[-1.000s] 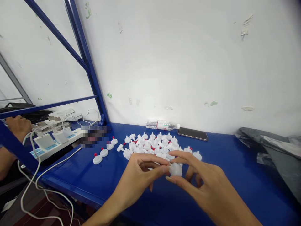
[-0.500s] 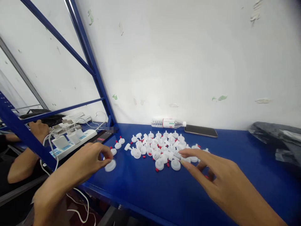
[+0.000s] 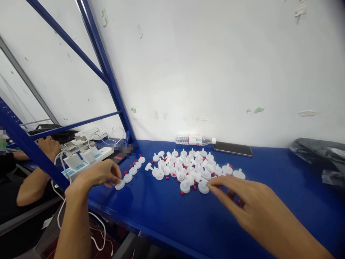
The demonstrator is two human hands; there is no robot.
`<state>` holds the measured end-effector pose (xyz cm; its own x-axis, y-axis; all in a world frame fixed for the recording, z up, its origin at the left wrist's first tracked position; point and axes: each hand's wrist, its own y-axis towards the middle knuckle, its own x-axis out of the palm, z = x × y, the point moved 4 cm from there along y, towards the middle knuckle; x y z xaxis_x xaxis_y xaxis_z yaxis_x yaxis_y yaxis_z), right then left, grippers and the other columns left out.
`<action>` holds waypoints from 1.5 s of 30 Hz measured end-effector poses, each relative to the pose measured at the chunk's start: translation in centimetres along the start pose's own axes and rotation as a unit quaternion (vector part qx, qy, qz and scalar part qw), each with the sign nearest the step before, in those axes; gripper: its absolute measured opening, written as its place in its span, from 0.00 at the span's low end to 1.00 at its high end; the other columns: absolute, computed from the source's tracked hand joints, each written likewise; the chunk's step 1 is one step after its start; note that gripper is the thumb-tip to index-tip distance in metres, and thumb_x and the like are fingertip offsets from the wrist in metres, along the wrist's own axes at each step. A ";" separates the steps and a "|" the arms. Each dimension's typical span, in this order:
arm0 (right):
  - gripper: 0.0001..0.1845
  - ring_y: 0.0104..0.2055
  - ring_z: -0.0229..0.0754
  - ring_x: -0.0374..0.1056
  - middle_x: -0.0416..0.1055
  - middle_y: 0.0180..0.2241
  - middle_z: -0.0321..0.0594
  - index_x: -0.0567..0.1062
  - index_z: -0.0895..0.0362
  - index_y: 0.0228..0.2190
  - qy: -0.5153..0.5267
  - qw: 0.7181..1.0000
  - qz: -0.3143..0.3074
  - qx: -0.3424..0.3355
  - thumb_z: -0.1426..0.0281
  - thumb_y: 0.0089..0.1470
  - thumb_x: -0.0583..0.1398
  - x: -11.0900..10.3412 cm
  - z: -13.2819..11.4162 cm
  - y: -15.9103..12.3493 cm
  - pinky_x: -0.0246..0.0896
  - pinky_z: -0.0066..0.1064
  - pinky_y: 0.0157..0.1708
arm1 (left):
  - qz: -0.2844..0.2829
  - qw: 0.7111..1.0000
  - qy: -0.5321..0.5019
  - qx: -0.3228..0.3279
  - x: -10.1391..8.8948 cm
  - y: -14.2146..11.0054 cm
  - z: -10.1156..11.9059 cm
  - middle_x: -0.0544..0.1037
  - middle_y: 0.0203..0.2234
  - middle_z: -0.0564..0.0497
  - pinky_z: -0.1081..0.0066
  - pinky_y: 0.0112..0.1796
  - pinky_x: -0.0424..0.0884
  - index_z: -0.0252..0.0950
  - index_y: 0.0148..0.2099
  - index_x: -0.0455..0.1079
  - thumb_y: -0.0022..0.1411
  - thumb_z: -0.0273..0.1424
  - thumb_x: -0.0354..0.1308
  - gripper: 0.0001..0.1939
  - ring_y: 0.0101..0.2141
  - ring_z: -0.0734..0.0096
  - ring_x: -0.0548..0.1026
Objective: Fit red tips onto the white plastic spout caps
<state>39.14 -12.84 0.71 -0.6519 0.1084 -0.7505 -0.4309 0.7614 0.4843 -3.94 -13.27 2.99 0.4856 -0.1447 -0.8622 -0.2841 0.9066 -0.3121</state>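
A pile of small white disc-shaped plastic parts (image 3: 188,167) with loose red caps (image 3: 182,193) among them lies on the blue table (image 3: 167,212). A short row of capped white parts (image 3: 132,171) runs along the table's left edge. My left hand (image 3: 98,174) is at the near end of that row, fingers curled, touching a white part (image 3: 120,185) that rests on the table. My right hand (image 3: 242,199) reaches from the right with fingers spread, its fingertips at a white part (image 3: 204,187) on the pile's near edge.
A water bottle (image 3: 195,139) lies against the wall beside a dark phone (image 3: 233,148). A grey plastic bag (image 3: 318,154) sits at far right. Blue rack struts (image 3: 107,77) rise at left. Beyond them are power strips (image 3: 81,160), cables and another person's arm (image 3: 35,180).
My left hand carried a white part from the centre to the left row and set it down at the row's near end. My right hand stayed by the pile.
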 end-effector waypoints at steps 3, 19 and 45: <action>0.10 0.35 0.39 0.78 0.82 0.40 0.23 0.78 0.39 0.42 -0.002 1.000 -0.005 0.006 0.60 0.67 0.55 0.0 0.1 0.0 0.66 0.30 0.32 | 0.023 0.999 -0.033 0.015 0.4 1.0 0.2 0.80 0.25 0.52 0.69 0.31 0.77 0.38 0.31 0.69 0.38 0.33 0.62 0.13 0.31 0.59 0.81; 0.10 0.34 0.41 0.78 0.81 0.38 0.27 0.78 0.42 0.41 -0.021 1.000 -0.004 0.009 0.62 0.67 0.55 0.0 0.1 -0.1 0.64 0.31 0.32 | 0.209 0.949 0.136 0.192 1.8 -0.2 7.6 0.81 0.41 0.46 0.64 0.40 0.70 0.40 0.52 0.75 0.62 0.44 0.56 0.21 0.39 0.56 0.78; 0.22 0.24 0.39 0.74 0.82 0.34 0.30 0.74 0.41 0.55 0.034 0.999 -0.015 0.022 0.59 0.59 0.65 0.3 -1.8 0.7 0.63 0.28 0.25 | -0.044 0.867 -0.391 0.305 13.7 -7.5 19.6 0.83 0.39 0.49 0.77 0.21 0.62 0.40 0.50 0.71 0.61 0.43 0.65 0.19 0.25 0.75 0.74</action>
<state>37.54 -13.46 1.60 -0.6807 0.0430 -0.7313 -0.4233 0.7917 0.4405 21.05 -14.32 1.38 0.9632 -0.1264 -0.2374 0.1563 0.9814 0.1118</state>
